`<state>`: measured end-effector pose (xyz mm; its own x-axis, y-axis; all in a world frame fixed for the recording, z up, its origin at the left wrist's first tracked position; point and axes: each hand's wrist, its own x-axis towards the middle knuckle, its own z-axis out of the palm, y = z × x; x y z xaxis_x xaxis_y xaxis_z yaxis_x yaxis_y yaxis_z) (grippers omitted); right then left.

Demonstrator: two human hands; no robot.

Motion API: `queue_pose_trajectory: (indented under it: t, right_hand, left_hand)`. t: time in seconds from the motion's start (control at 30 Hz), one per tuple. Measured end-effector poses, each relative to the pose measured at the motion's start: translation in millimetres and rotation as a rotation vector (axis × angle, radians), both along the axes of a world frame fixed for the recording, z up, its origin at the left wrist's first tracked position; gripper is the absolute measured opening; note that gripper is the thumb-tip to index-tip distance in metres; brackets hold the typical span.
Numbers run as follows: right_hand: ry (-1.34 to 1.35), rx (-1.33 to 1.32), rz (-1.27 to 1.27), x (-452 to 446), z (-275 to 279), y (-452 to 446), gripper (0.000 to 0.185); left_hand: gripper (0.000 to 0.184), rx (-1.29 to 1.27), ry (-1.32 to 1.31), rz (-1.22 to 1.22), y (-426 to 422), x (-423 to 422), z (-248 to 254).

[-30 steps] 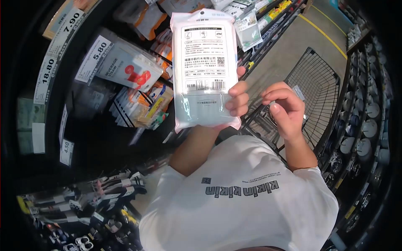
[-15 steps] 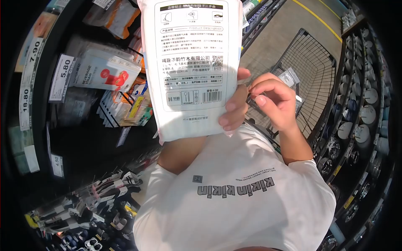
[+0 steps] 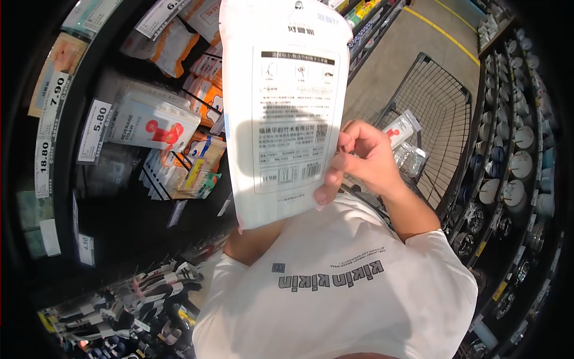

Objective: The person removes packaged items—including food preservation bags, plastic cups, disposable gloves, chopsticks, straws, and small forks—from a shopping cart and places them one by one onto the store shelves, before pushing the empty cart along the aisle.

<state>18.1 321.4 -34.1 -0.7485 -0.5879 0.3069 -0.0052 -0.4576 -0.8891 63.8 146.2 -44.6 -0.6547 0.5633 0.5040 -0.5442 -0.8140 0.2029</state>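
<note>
A tall white plastic chopstick packet (image 3: 239, 161) with pale pink edges is held up before me, its back towards the camera. Chinese print, small pictures and a barcode fill its label. My left hand (image 3: 327, 186) grips it from behind; its arm passes behind the packet and only the fingertips show at the lower right edge. At that same edge my right hand (image 3: 371, 157) has thumb and forefinger drawn together in a pinch, overlapping the left fingers. What lies between them, if anything, is hidden.
Beverage straw packs (image 3: 152, 122) hang on the dark shelf at left, beside price tags (image 3: 94, 131). A wire shopping cart (image 3: 439, 96) with packaged goods (image 3: 402, 128) stands beyond my right hand. Shelves of bowls (image 3: 521, 161) line the right. Packaged utensils (image 3: 107, 299) hang at lower left.
The packet has shifted slightly right and down in view and tilted, showing its upper part. My right hand has come down and left, against the packet's edge.
</note>
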Motion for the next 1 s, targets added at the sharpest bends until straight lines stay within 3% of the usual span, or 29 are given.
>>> queue_pose_trajectory:
  t: [0.1, 0.23, 0.3, 0.33, 0.4, 0.43, 0.47, 0.53, 0.57, 0.6, 0.67, 0.73, 0.8, 0.87, 1.0]
  right_hand:
    - [-0.336, -0.015, 0.265, -3.1, 7.5, -0.7, 0.016]
    - [-0.125, 0.186, 0.176, -7.8, 2.0, -0.1, 0.013]
    - [0.352, 0.361, -0.165, -14.7, -6.1, 2.4, 0.012]
    - [0.36, 0.358, -0.156, -14.7, -8.5, 1.0, 0.012]
    - [0.05, 0.204, -0.154, -13.7, -12.3, -0.7, 0.013]
    - [-0.019, 0.189, -0.076, -14.8, -10.6, 0.6, 0.027]
    - [-0.011, 0.193, -0.062, -13.8, -4.8, -1.1, 0.027]
    - [-0.048, -0.025, 0.088, -5.6, 21.7, -13.2, 0.054]
    - [0.0, -0.039, 0.19, -5.8, 23.6, -19.6, 0.073]
    - [0.028, -0.071, 0.179, 2.5, 29.3, -29.4, 0.074]
    - [0.103, 0.006, 0.079, 8.8, 21.8, -55.8, 0.072]
    - [-0.014, 0.023, 0.11, 12.8, 10.0, -76.7, 0.062]
    - [-0.084, 0.057, 0.1, 17.2, -12.0, -101.9, 0.05]
    - [-0.085, 0.083, 0.182, 25.0, -35.2, -116.0, 0.043]
    - [-0.036, 0.284, 0.325, 44.5, -84.5, -140.0, 0.039]
  left_hand:
    - [0.091, -0.188, 0.019, 0.167, -8.5, 11.9, -9.9]
    - [0.087, -0.398, -0.124, 0.302, -10.6, 26.6, 4.7]
    - [0.082, -0.458, -0.151, 0.355, -13.9, 28.8, 10.4]
    - [0.079, -0.453, -0.112, 0.408, -17.6, 31.0, 8.8]
    - [0.077, -0.443, -0.07, 0.477, -27.1, 39.9, -4.1]
    - [0.073, -0.571, -0.134, 0.7, -31.5, 49.3, -16.6]
    - [0.07, -0.695, -0.205, 0.925, -34.2, 56.3, -27.4]
    - [0.051, -0.824, -0.281, 1.11, -36.2, 63.0, -14.8]
    - [0.05, -0.914, -0.286, 1.261, -37.2, 66.6, -20.0]
    - [0.051, -1.004, -0.291, 1.41, -37.8, 69.6, -23.4]
    - [0.052, -1.076, -0.265, 1.501, -38.7, 78.6, -24.5]
    - [0.054, -1.156, -0.258, 1.604, -40.3, 90.4, -28.4]
    - [0.052, -1.421, -0.26, 1.636, -44.5, 103.6, -38.0]
    - [0.048, -1.387, -0.292, 1.736, -51.7, 115.8, -63.8]
    - [0.039, -1.171, -0.594, 1.637, -65.2, 146.9, -101.6]
